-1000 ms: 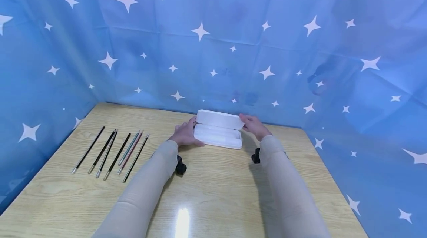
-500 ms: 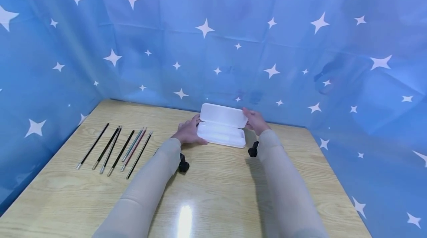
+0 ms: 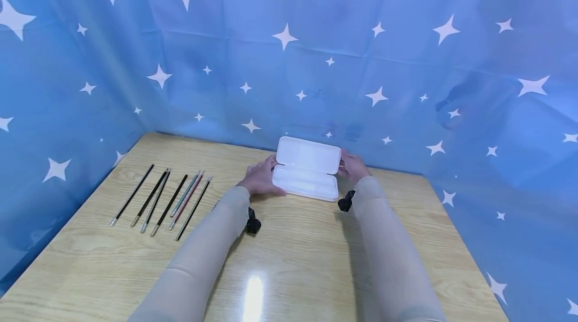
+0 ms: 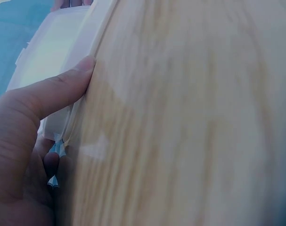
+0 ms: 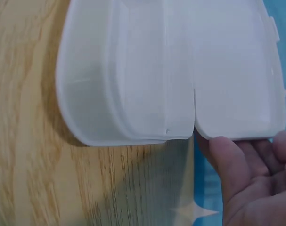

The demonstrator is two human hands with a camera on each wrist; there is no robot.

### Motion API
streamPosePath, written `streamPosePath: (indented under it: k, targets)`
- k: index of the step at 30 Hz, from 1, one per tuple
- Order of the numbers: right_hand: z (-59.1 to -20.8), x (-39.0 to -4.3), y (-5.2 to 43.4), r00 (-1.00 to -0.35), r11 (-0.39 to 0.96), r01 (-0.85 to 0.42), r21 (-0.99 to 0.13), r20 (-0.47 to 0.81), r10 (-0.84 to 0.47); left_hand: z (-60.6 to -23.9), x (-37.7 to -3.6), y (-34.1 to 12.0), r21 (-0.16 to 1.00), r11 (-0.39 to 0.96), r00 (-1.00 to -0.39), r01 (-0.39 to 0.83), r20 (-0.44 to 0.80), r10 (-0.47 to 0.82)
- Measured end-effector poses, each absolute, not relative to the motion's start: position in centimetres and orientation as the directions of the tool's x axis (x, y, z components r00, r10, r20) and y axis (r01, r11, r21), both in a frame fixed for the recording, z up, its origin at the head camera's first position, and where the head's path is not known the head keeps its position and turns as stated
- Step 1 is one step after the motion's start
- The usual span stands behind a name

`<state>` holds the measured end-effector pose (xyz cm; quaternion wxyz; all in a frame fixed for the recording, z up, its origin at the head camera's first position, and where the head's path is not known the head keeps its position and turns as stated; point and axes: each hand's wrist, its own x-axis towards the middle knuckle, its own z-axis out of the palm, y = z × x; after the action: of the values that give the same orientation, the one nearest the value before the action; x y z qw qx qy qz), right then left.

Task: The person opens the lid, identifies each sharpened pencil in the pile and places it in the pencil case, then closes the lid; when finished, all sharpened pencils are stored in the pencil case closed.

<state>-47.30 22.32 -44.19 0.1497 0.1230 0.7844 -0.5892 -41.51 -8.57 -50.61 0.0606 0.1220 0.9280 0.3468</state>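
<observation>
Blue star-printed cloth (image 3: 289, 61) walls in the pale wood bench (image 3: 293, 252). At its far middle a white plastic case (image 3: 306, 175) lies open, lid (image 3: 308, 155) raised toward the cloth. The left hand (image 3: 260, 180) rests at the case's left end, thumb pressed along the base. The right hand (image 3: 354, 167) touches the lid's right end with straight, relaxed fingers (image 5: 227, 155). Six thin brushes (image 3: 162, 200) lie in a row well apart to the left.
</observation>
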Motion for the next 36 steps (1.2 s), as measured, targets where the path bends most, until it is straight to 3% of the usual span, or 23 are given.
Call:
streamPosePath:
  k: [9,20,24,27,31,36]
  targets:
    - [-44.1,-47.0,23.8,-0.917,0.237,0.397,-0.887,-0.395,0.059,-49.4,-41.0,-7.4,0.656,0.726,-0.955,0.209,-0.023,0.295]
    - [-43.6,-45.0,23.3,-0.956,0.261,0.291,-0.92,-0.288,0.05,-49.7,-41.1,-7.7,0.656,0.724,-0.958,0.212,-0.006,0.286]
    - [-44.3,-44.2,23.5,-0.967,0.334,0.24,-0.912,-0.254,0.0,-50.1,-41.0,-7.9,0.657,0.727,-0.962,0.2,-0.008,0.273]
    - [-44.7,-43.2,24.0,-0.968,0.461,0.169,-0.871,-0.236,-0.09,-50.1,-40.9,-8.0,0.662,0.725,-0.964,0.19,-0.013,0.264]
    - [-44.9,-41.9,24.5,-0.952,0.666,-0.008,-0.746,-0.198,-0.234,-50.4,-41.0,-8.0,0.657,0.73,-0.965,0.191,-0.011,0.263]
    - [-44.8,-40.7,24.3,-0.896,0.79,-0.193,-0.582,-0.224,-0.384,-51.0,-41.5,-8.3,0.634,0.748,-0.965,0.198,-0.009,0.263]
